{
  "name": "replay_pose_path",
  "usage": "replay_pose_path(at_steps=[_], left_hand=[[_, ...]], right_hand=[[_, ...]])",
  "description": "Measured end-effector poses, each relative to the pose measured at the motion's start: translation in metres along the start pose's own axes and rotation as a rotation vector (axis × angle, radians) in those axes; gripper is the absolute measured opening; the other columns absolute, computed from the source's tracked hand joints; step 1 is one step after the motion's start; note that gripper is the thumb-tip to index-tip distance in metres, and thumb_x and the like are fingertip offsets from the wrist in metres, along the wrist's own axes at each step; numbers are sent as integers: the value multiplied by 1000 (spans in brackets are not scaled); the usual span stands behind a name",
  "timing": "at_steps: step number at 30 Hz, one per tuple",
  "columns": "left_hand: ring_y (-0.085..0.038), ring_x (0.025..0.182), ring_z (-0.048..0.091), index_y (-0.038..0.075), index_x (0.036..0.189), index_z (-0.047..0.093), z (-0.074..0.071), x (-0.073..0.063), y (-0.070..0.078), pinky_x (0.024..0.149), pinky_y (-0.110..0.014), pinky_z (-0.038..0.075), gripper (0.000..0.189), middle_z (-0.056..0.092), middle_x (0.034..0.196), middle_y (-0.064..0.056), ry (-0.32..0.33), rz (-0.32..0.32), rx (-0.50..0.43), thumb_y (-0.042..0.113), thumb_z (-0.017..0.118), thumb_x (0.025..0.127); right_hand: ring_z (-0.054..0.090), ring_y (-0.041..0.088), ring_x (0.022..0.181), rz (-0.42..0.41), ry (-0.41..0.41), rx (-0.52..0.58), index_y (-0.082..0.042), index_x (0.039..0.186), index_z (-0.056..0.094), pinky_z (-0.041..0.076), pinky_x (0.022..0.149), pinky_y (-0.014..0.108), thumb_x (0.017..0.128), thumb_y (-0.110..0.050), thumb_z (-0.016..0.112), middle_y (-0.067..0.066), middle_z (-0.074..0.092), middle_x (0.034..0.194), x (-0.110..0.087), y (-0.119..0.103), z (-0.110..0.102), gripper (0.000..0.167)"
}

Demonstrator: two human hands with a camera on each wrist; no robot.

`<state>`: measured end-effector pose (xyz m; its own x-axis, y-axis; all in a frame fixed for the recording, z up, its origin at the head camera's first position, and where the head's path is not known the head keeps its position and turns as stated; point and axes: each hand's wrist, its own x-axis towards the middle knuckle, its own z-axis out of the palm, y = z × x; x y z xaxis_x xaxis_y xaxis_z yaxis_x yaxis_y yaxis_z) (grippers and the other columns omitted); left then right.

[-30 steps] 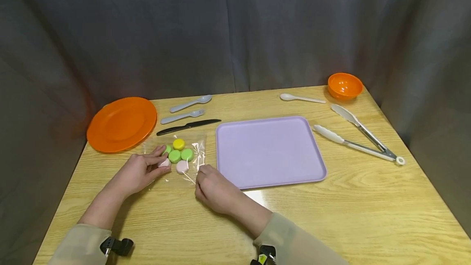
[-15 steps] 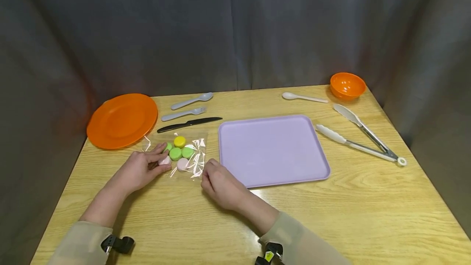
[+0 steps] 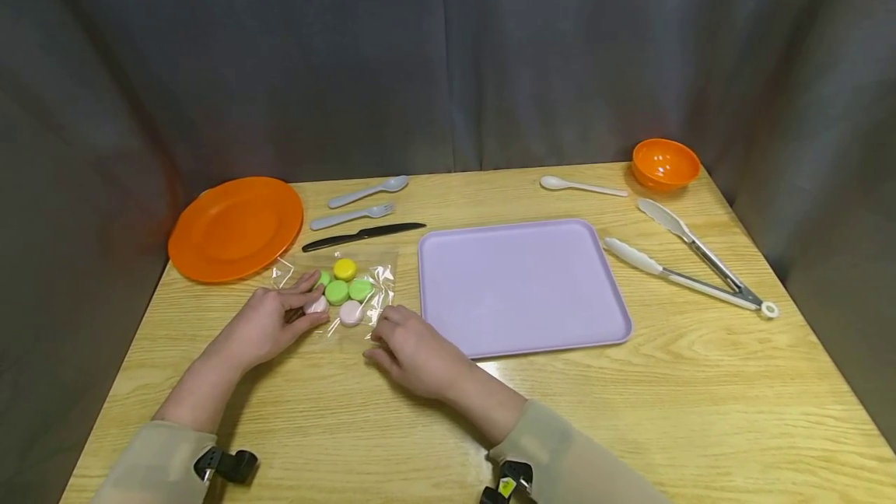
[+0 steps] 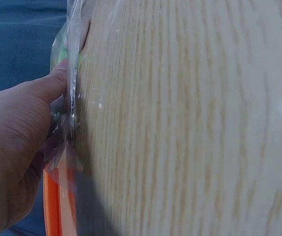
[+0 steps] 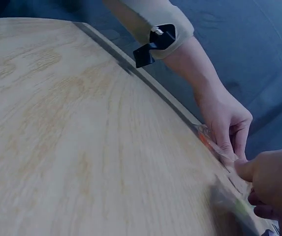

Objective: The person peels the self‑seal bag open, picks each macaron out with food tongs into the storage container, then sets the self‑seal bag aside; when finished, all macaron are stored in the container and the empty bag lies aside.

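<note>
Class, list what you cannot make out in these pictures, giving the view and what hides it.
Head view: one pale pink round, partly covered by the left hand.
Head view: whether the right hand grips the clear bag; its back hides some fingertips.
Left wrist view: the green rounds, just a tint through the crinkled clear bag.
Right wrist view: part of the right hand, cut off by the right edge.

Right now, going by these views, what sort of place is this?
Probably a staged tabletop recording setup rather than a working kitchen: dark curtains hang behind and beside a wood-grain table, tableware such as an orange plate is spread out, and black devices sit at both wrists.
</note>
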<state>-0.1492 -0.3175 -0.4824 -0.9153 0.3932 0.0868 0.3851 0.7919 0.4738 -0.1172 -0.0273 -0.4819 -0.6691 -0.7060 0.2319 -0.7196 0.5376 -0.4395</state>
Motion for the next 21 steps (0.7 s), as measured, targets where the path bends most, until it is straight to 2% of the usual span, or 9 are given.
replay_pose_path(at_steps=[4, 9, 21], left_hand=[[-38, 143, 49, -1, 137, 67, 0, 0, 0, 113, -59, 41, 52, 53, 152, -16, -1, -4, -6, 27, 83, 96], [-39, 143, 49, -1, 137, 67, 1, 0, 0, 114, -59, 40, 52, 53, 152, -16, -2, -3, -12, 26, 83, 96], [-40, 142, 49, -2, 136, 68, 1, -1, 0, 113, -59, 41, 52, 54, 151, -18, 9, -6, -19, 25, 84, 95]], right_hand=[[61, 13, 97, 42, -5, 68, -6, 106, 74, 53, 90, 24, 107, -24, 67, -1, 64, 100, 1, 0, 0, 20], [61, 12, 94, 50, -7, 94, -7, 105, 75, 53, 87, 23, 108, -18, 64, -1, 64, 98, 1, 1, 1, 17], [56, 13, 89, -6, 19, 18, -6, 102, 67, 53, 82, 26, 110, -13, 56, 1, 58, 96, 0, 0, 4, 15]])
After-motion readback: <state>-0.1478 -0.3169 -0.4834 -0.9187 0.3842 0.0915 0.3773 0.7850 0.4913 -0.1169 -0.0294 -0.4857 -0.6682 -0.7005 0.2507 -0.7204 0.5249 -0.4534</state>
